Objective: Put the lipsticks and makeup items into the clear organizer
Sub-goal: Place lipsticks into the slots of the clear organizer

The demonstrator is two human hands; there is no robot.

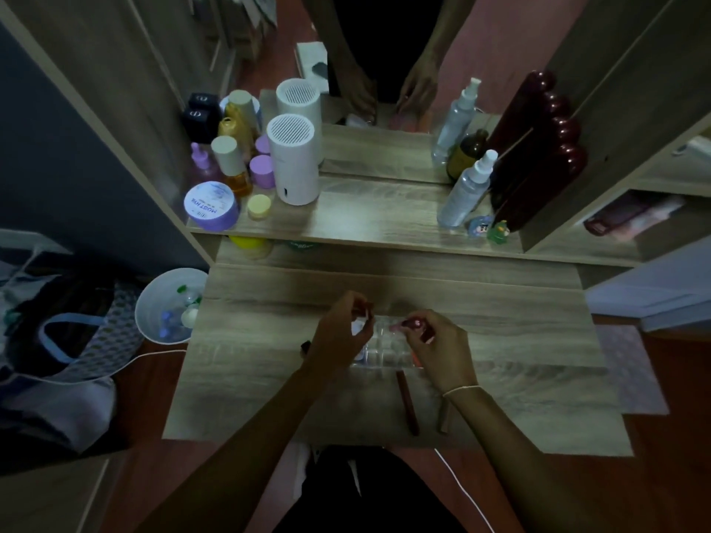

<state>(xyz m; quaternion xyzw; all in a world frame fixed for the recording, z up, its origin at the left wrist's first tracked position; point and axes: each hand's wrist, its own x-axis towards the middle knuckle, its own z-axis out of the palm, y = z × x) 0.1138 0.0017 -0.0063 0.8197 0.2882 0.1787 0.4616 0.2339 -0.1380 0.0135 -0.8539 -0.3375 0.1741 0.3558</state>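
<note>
Clear organizer (384,350) — gridded; right hand (434,346) pinches red lipstick (413,323).

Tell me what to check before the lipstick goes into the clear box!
1. Right hand has a firm grip on the red lipstick: ok.
2. Left hand is holding something small: ok, but what it is, cannot tell.
3. Clear organizer sits flat on the table between the hands: ok.
4. An empty slot is free for the lipstick: cannot tell, the picture is dark and the hands cover part of it.
5. Everything is already put away: not ok, a long reddish stick and a brown tube lie on the table, nearer the person.
</note>
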